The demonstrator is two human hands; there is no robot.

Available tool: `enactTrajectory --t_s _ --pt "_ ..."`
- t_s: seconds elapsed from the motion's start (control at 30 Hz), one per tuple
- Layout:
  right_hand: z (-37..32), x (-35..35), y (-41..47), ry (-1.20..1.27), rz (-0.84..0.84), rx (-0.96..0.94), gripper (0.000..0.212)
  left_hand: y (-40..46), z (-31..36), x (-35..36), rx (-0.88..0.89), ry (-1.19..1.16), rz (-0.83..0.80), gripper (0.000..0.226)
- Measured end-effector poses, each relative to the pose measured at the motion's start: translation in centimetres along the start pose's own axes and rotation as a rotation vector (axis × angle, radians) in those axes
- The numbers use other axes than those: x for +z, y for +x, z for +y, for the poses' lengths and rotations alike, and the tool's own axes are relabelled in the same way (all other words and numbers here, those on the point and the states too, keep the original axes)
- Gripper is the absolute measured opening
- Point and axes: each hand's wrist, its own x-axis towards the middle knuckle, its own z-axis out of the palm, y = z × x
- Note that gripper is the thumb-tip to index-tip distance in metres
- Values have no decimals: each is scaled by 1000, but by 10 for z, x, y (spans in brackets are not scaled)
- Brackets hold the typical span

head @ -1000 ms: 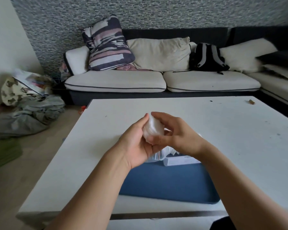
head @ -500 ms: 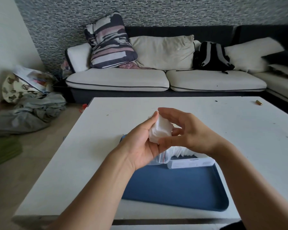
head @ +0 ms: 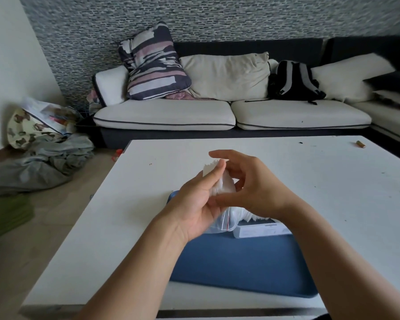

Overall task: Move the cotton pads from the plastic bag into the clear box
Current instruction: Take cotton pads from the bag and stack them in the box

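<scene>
You won't find any text you can read here. The white label [head: 262, 230] on the clear box [head: 259, 229], at about 5 o'clock from your right hand [head: 252, 185], carries only faint marks too blurred to make out.

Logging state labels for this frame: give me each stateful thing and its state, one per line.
left hand: holds a stack of cotton pads above the tray
right hand: fingers curled round the stack from the other side
cotton pads: bunched stack, held off the table
plastic bag: zip top open, lying on the tray
clear box: on the blue tray, pads in it
</scene>
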Motion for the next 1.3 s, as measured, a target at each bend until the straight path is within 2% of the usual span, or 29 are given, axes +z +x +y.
enactTrajectory --t_s 0.07,0.17,0.3,0.4,0.47,0.57,0.6,0.67,0.73,0.83,0.93,1.0,1.07,1.1,1.17,1.23,1.3 --pt "-1 2 -1 -15 -6 -15 90 0 1 -1 -22 -23 -15 40" --pt "-2 6 -1 -23 -15 -10 106 0 1 -1 -36 -32 -16 39" --pt "-1 7 2 -52 50 -36 100 2 0 0 10 -12 -9 44" --pt "-2 7 2 -68 23 -58 101 4 -2 -2 68 19 -30 45" --pt "-2 8 1 -90 -9 -67 99 5 -3 -4 78 56 -27 60" --pt "-5 10 0 -136 48 -75 85 6 -2 -5 66 34 4 97" --pt "-6 12 0 -142 80 -80 81 6 -2 -4 62 10 19 97" --pt "-7 15 -1 -128 99 -80 81 5 -1 -1 41 -12 35 80" --pt "-5 16 -2 -70 28 -63 91 5 0 -2 34 41 19 67" --pt "-3 3 -3 189 -94 -20 100 3 3 -5 36 162 -46 71" --pt "-2 -16 -4 403 -232 18 87 2 8 -15 8 292 -159 76" --pt "0 -19 -5 370 -267 26 77 1 9 -20 -10 338 -224 88" --pt "0 -16 -5 326 -213 32 64 2 9 -22 -10 341 -223 104" --pt "-1 -12 -5 330 -177 37 57 2 9 -20 -3 358 -201 101" --pt "-3 -4 -5 401 -94 51 43 2 10 -10 61 398 -67 77" --pt "-5 7 -3 483 7 96 38 7 9 -7 124 243 226 73" --pt "-9 21 -3 489 84 154 37 10 9 -5 224 65 396 69"
